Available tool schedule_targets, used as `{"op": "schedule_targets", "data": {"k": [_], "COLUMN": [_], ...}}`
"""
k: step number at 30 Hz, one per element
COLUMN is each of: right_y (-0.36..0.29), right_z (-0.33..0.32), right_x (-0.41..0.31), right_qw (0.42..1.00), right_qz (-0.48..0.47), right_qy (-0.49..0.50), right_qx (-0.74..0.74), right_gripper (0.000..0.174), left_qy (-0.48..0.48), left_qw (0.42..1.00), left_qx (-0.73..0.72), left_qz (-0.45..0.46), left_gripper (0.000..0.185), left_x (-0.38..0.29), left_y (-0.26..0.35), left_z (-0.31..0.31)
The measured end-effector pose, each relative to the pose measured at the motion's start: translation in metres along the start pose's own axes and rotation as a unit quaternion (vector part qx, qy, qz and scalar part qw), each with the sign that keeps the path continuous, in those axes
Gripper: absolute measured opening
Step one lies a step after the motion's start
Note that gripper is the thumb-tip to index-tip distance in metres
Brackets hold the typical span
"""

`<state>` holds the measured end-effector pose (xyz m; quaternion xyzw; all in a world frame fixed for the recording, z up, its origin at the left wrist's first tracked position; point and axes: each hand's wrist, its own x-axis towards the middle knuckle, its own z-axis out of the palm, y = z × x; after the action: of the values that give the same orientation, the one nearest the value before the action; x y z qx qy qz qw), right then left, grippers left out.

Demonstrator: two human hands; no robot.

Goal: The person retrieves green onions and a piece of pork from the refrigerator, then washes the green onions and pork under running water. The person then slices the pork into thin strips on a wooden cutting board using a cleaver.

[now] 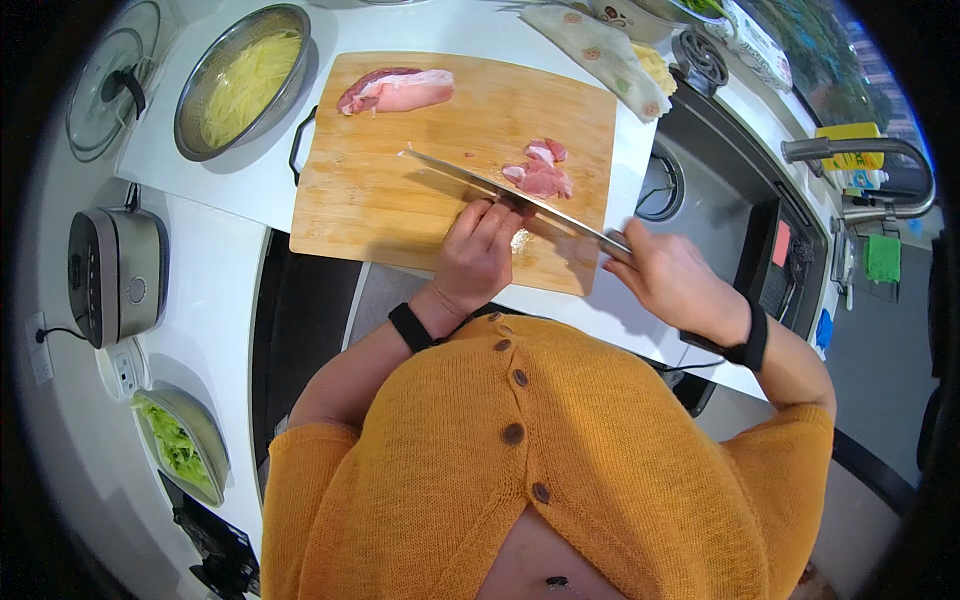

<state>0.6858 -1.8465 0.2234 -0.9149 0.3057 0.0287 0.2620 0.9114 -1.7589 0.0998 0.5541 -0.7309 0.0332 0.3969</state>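
My right hand (667,277) grips the handle of a kitchen knife (480,180), whose long blade slants up and left over a wooden cutting board (360,180). Against the near side of the blade, my left hand (480,255) rests with its fingers curled down. Whatever lies under those fingertips is hidden by the hand and the blade. Just beyond the blade sit several cut slices of raw meat (544,180). A larger piece of raw meat with pale fat (397,91) lies at the board's far left. Small meat scraps (469,154) dot the wood.
A metal bowl of pale yellow shreds (251,90) stands left of the board. To the right are a sink (705,180) and faucet (892,150). A patterned cloth (592,56) lies behind. Farther left are a countertop appliance (120,274) and a container of green leaves (180,446).
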Motion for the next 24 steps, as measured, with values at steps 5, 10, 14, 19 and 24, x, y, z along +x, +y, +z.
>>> {"op": "schedule_targets", "data": {"k": [5,10,14,19,24], "right_y": [0.002,0.014,0.021,0.022,0.010], "right_z": [-0.013,0.029,0.026,0.002,-0.014], "right_x": [-0.023,0.032,0.013,-0.025,-0.035], "right_qw": [0.997,0.999,0.999,0.995,0.998], "right_qz": [0.070,0.015,0.028,0.102,0.057], "right_qy": [-0.044,0.015,0.005,-0.001,0.000], "right_qx": [-0.001,0.028,0.032,0.011,0.012], "right_gripper": [0.028,0.030,0.030,0.029,0.029], "left_qy": [-0.012,0.000,-0.008,-0.011,-0.030], "left_qw": [1.000,1.000,1.000,0.999,0.999], "left_qx": [0.005,0.002,-0.009,-0.017,-0.002], "left_qz": [-0.015,-0.004,-0.007,-0.030,-0.021], "left_gripper": [0.031,0.033,0.034,0.033,0.034], "left_x": [-0.002,0.002,0.005,0.006,0.007], "left_y": [0.000,0.000,0.002,0.006,0.005], "left_z": [0.000,0.001,-0.003,-0.008,-0.008]}}
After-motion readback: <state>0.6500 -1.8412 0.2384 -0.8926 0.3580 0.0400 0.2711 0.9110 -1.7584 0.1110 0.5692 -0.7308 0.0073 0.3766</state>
